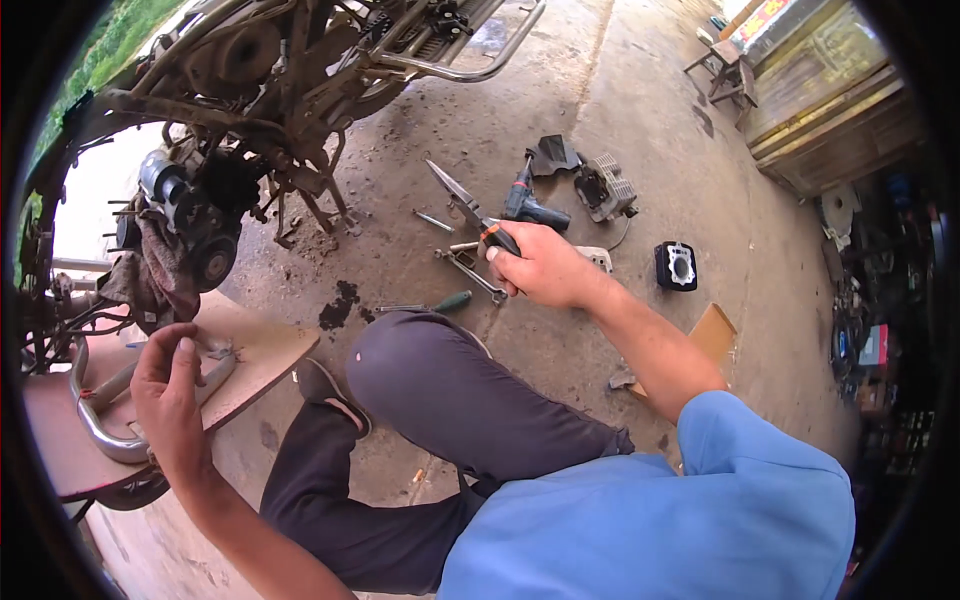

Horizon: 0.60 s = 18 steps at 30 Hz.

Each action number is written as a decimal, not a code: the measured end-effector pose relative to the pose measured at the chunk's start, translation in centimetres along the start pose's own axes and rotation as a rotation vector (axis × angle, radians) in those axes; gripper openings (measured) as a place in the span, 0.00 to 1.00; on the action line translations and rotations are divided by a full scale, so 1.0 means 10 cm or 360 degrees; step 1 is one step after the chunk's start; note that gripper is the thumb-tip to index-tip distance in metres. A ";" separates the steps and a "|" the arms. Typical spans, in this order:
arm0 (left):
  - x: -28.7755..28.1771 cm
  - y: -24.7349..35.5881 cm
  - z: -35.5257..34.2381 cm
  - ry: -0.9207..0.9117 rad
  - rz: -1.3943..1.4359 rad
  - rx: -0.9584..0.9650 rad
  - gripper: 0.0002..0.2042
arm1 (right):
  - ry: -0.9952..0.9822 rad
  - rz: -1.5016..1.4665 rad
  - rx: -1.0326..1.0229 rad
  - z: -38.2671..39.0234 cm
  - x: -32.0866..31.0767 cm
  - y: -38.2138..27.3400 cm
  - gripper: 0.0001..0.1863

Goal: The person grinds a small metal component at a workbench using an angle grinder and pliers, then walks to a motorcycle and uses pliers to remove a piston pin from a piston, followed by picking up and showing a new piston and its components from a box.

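Pliers with long jaws and black-and-orange grips [497, 238] are held in my right hand [535, 265] above several loose tools. My left hand [175, 390] has its fingers curled near a dirty rag [165, 270] on the motorcycle engine [215, 260]; whatever they hold, if anything, is too hidden to name. Below it, a bent chrome tube [100, 430] lies on a pale board [275, 335]. Around the right hand lie a wrench [472, 268], a green-handled screwdriver [445, 303] and a cordless drill [530, 205].
The motorcycle frame [260, 55] stands at upper left. A cylinder head [600, 190], a black cylinder block [676, 282] and cardboard [710, 330] lie on the concrete floor [600, 100]. A wooden cabinet [815, 110] and stool [730, 75] stand at upper right, with dark clutter along the right side.
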<state>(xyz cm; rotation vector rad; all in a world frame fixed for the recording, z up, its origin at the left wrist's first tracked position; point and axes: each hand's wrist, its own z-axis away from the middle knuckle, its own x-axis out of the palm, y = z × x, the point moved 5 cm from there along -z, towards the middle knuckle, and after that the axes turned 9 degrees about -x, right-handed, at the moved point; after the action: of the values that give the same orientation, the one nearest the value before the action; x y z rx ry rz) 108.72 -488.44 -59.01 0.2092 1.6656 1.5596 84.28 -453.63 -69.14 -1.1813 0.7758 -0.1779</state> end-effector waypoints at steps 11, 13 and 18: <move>0.67 -0.43 0.07 -0.0363 -0.0338 -0.0147 0.09 | 0.0530 -0.1256 0.1369 1.67 1.01 3.06 0.06; 0.73 -0.43 0.03 -0.0356 -0.0447 -0.0174 0.10 | 0.0484 -0.1307 0.1448 1.50 1.12 3.27 0.05; 0.84 -0.50 -0.06 -0.0346 -0.0545 -0.0208 0.10 | 0.0422 -0.1532 0.1607 1.28 1.20 3.65 0.03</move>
<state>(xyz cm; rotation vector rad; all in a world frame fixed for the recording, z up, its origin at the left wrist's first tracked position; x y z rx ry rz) 104.91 -484.77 -67.28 0.0209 1.3452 1.3292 91.51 -435.37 -104.57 -0.4542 0.1855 -1.3729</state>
